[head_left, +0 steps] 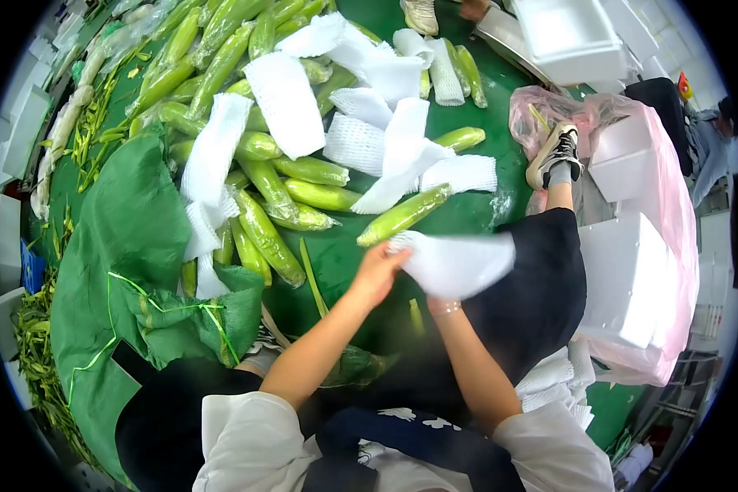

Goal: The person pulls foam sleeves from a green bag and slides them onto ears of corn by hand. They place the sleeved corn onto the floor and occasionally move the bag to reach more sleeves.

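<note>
My left hand [377, 275] pinches the edge of a white foam net sleeve [459, 266] above my lap. The sleeve is blurred and spread out to the right. My right hand is hidden by the sleeve; only its wrist, with a bracelet, shows below it. Just beyond my left fingertips lies a long green gourd [403, 215] in clear film. More film-wrapped gourds [266, 238] are heaped ahead and to the left. Several loose foam sleeves [285, 102] lie on top of the heap.
A green woven sack [115, 246] stands at my left. White foam boxes [627, 279], partly in pink plastic [672, 246], are at my right. More sleeves [553, 381] lie by my right hip. Leaf scraps [37, 344] cover the far left, and another person's shoe [420, 15] shows at the top.
</note>
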### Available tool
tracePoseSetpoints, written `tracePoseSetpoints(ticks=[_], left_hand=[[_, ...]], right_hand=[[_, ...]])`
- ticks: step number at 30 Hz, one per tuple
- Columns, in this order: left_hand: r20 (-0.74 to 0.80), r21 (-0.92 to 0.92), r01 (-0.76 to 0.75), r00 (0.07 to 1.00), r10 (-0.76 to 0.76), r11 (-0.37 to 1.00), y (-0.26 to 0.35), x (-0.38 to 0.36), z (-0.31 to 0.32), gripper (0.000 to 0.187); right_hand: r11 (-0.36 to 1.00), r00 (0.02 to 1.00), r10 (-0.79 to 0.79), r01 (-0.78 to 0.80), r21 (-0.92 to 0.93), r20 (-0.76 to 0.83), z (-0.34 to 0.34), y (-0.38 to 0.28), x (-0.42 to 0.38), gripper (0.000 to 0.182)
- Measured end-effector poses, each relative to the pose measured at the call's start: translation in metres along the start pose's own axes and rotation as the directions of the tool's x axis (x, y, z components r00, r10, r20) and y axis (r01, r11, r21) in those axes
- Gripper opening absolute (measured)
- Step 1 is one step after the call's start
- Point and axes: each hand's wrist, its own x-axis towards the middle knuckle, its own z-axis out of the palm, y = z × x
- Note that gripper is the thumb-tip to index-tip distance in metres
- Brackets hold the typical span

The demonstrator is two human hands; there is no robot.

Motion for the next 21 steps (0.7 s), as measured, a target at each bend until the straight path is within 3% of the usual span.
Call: tracePoseSetpoints(ticks=[1,3,4,5,6,7,8,9,10,11,12,13,14,15,17,18,19,21], left_hand=[[-0.047,-0.133,-0.015,0.999,0.009,0.991,0.019,0.005,0.008,0.014],[-0.166,0.155,-0.261,0.944,0.285,0.953,0.018,0.044,-0.028,0.009],[-0.158,0.169,-0.256,0.946,0.283,0.952,0.027,0.045,-0.032,0.009],[-0.095,0.682,-0.287,0.878,0.470,0.673,0.037,0.046,-0.035,0.011],[0.070,0.963,-0.209,0.806,0.588,0.171,0.043,0.047,-0.036,0.015],[0.033,0.987,-0.116,0.818,0.574,0.108,0.032,0.050,-0.047,0.024],[-0.033,0.996,-0.010,0.890,0.455,0.091,0.030,0.045,-0.049,0.026],[-0.110,0.994,0.096,0.938,0.328,0.058,0.026,0.040,-0.050,0.029],[-0.016,0.983,-0.040,0.953,0.302,0.178,0.017,0.042,-0.052,0.031],[0.053,0.971,-0.122,0.949,0.311,0.206,0.004,0.039,-0.053,0.032],[0.008,0.950,-0.084,0.970,0.244,0.302,0.001,0.030,-0.044,0.034],[-0.026,0.919,-0.044,0.984,0.174,0.391,0.005,0.020,-0.029,0.035],[-0.109,0.825,0.065,0.993,0.045,0.561,0.016,0.006,-0.007,0.038],[-0.166,0.694,0.188,0.981,-0.100,0.695,0.028,-0.007,0.017,0.041],[-0.177,0.617,0.246,0.969,-0.173,0.747,0.027,-0.014,0.042,0.044],[-0.209,0.555,0.228,0.969,-0.132,0.800,0.028,-0.010,0.051,0.043],[-0.237,0.496,0.189,0.968,-0.078,0.847,0.034,-0.001,0.064,0.042],[-0.283,0.396,0.061,0.957,0.058,0.916,0.049,0.023,0.088,0.040]], right_hand=[[0.911,0.966,0.209,-0.135,0.389,-0.154,0.001,0.002,0.016,0.033],[0.613,0.880,0.463,-0.226,0.757,-0.112,0.013,0.012,0.041,0.028],[0.589,0.856,0.510,-0.279,0.759,-0.081,0.017,0.029,0.047,0.028],[0.684,0.881,0.468,-0.307,0.662,-0.075,0.025,0.048,0.047,0.030],[0.789,0.869,0.468,-0.331,0.518,-0.157,0.026,0.065,0.045,0.030],[0.864,0.860,0.452,-0.356,0.355,-0.236,0.023,0.084,0.043,0.030],[0.935,0.861,0.353,-0.336,0.112,-0.366,0.017,0.111,0.043,0.030],[0.937,0.863,0.349,-0.328,0.120,-0.367,0.011,0.127,0.045,0.030],[0.820,0.904,0.378,-0.226,0.525,-0.200,0.012,0.125,0.044,0.031],[0.940,0.941,0.288,-0.243,0.239,-0.176,0.004,0.120,0.038,0.030],[0.976,0.969,0.195,-0.207,-0.067,-0.150,0.004,0.101,0.031,0.029],[0.897,0.986,0.069,-0.128,-0.422,-0.154,0.009,0.054,0.015,0.028],[0.687,0.986,-0.059,-0.073,-0.723,-0.155,0.017,0.004,-0.002,0.027],[0.878,0.960,-0.130,-0.005,-0.479,-0.247,0.014,-0.023,-0.016,0.026],[0.704,0.950,-0.311,0.221,-0.675,-0.014,0.013,-0.088,-0.016,0.024],[0.799,0.985,-0.154,0.076,-0.597,-0.080,0.001,-0.088,-0.002,0.026],[0.724,0.976,-0.207,0.107,-0.681,-0.067,-0.005,-0.087,0.022,0.032],[0.854,0.959,-0.226,0.111,-0.508,-0.171,0.003,-0.085,0.070,0.039]])
